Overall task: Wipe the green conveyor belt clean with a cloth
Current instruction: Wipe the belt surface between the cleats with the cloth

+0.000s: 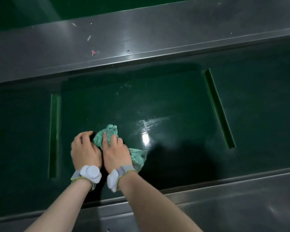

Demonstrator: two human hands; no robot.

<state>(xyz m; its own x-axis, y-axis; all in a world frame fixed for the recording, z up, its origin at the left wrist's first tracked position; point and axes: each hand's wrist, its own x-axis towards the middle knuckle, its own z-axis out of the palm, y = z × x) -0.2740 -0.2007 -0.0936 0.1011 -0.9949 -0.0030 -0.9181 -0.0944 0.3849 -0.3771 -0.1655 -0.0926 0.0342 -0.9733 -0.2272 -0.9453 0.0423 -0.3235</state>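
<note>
Hands worked side by side on the green belt (157, 101), near its close edge. The right hand (115, 151) pressed the bunched cloth (110, 133) down, fingers bent over it. The left hand (84, 148) sat just beside the cloth, fingers curled, but whether it held a corner could not be seen. Pushing flat and firm would likely wipe best. Pale spots waited farther out. Two raised green strips, left (54, 131) and right (219, 108), and the far metal rail (141, 36) fenced the open room.
</note>
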